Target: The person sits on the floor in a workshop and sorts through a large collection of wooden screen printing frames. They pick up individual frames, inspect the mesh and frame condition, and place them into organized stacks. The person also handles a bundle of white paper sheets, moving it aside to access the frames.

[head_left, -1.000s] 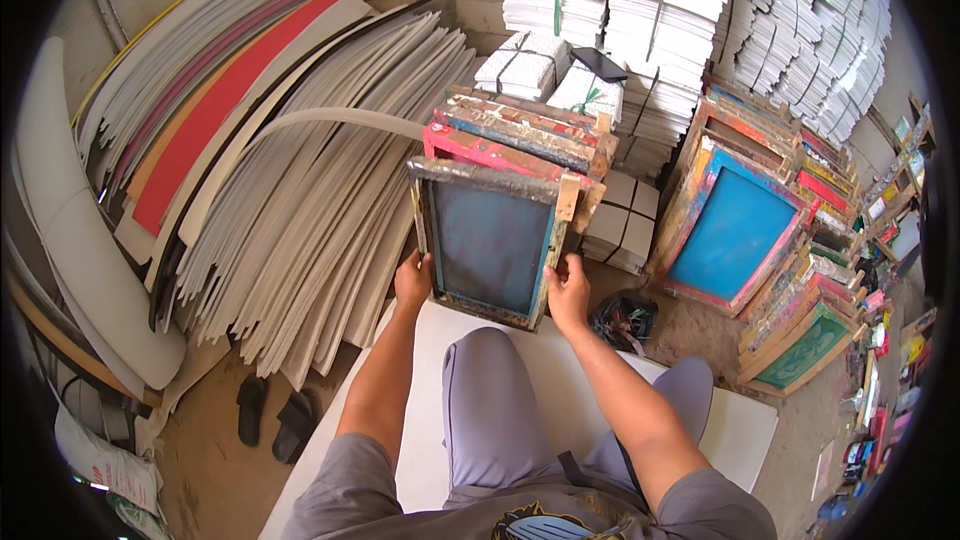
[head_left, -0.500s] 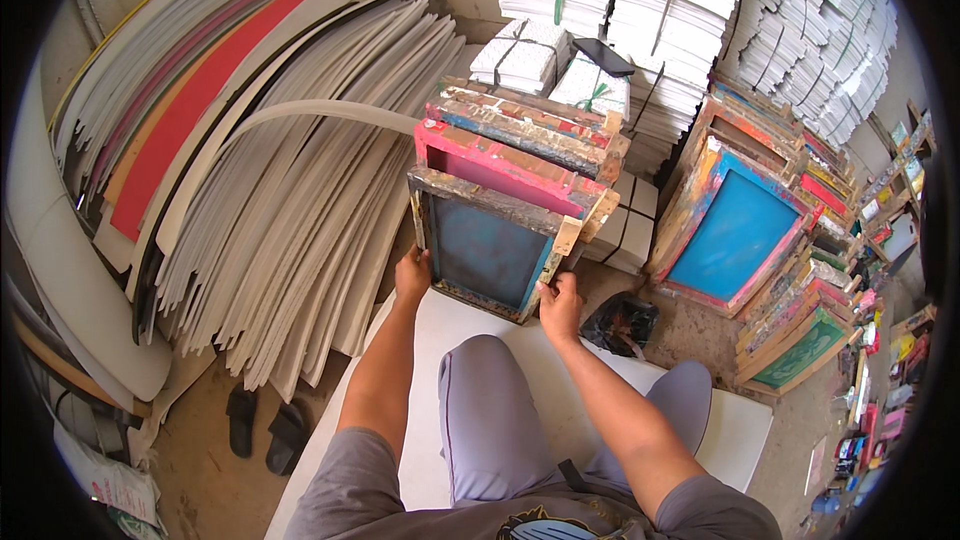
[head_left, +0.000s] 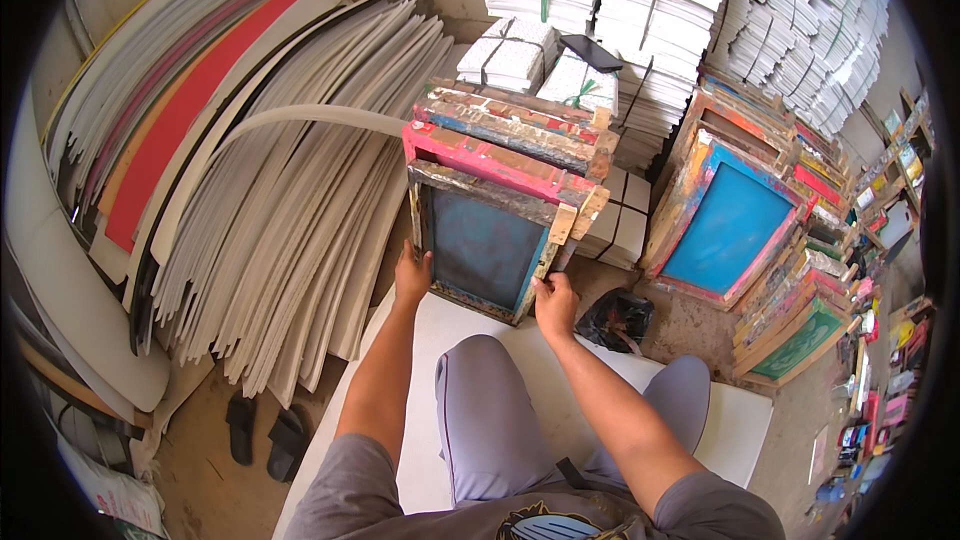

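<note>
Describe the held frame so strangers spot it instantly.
At the far end of the white board, wooden frames stand in a row. Take the nearest frame, between left hand and right hand. Its grey-brown top rail sets it apart from the pink frame behind.

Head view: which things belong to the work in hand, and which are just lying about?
Belongs, by the look of it:
- dark-screened frame, left hand and right hand at its sides
- pink frame just behind it, possibly

Apparently lying about:
- black sandals
- black plastic bag
- bundled paper stacks
- blue-screened frame
</note>
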Demonstrator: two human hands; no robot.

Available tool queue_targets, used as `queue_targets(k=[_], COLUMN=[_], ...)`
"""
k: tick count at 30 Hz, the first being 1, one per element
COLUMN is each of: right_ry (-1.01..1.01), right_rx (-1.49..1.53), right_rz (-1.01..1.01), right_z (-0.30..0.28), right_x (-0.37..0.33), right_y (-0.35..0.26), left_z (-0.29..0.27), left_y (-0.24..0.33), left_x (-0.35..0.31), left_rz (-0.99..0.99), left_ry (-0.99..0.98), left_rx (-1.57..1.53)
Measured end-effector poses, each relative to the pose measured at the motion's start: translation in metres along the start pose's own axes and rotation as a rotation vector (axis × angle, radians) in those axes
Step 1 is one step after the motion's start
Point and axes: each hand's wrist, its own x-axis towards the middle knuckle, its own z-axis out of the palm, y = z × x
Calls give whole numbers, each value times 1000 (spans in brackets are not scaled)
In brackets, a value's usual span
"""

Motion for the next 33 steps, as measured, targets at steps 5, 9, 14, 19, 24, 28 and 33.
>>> queue_targets(k=[5,9,14,19,24,28,33], right_ry=[36,59,156,319,616,874,1022], right_rx=[83,155,235,198,37,-183,-321], right_rz=[-61,-108,-126,-170,-80,71,440], right_z=[-11,-25,-77,-166,-297,-411,-492], right_x=[0,1,9,27,47,47,52], right_y=[8,10,15,56,131,192,277], left_z=[12,31,84,141,217,277,318], left_y=[66,162,245,315,387,432,480], left_x=[-50,-108,-161,-202,-262,-319,-375], left_rz=[87,77,143,216,300,348,423], left_ry=[283,6,-258,-491,-749,-869,-1066], left_rx=[20,-374,-598,-736,-610,-595,-540])
